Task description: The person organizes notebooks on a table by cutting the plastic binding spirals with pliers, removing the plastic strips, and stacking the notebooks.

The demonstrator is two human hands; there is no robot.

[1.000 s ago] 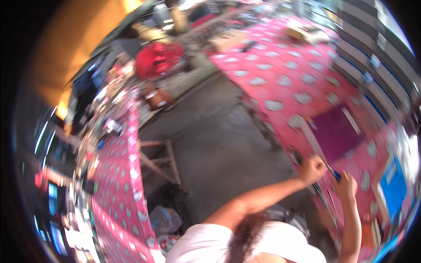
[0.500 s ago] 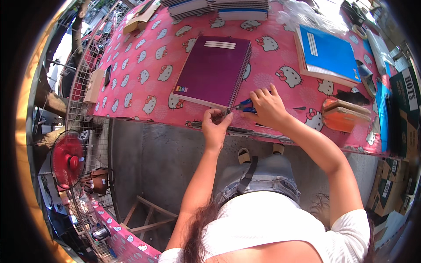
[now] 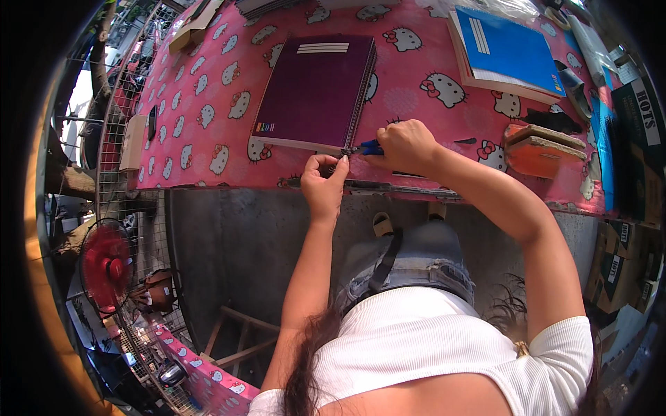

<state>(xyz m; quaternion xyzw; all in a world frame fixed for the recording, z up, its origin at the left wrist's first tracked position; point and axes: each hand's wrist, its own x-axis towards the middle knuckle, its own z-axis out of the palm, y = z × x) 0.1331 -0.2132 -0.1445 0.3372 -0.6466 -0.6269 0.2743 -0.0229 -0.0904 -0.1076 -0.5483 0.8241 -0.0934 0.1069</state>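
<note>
A purple spiral notebook lies on the pink table, its coil along the right side. At the coil's near end, my left hand pinches the notebook's corner between thumb and fingers; whether it holds the wire itself is too small to tell. My right hand is closed around blue-handled pliers. Their dark jaws point left and meet the end of the coil beside my left thumb. My right palm and fingers hide most of the handles.
A blue notebook stack lies at the right, with orange-sided blocks nearer. A black phone and a cardboard box sit at the left. More notebooks are at the back. A red fan stands beyond the left edge.
My right hand's fingers, loosely spread before, have closed around the pliers' handles. My left hand stays at the coil's end. The whole view has shifted slightly.
</note>
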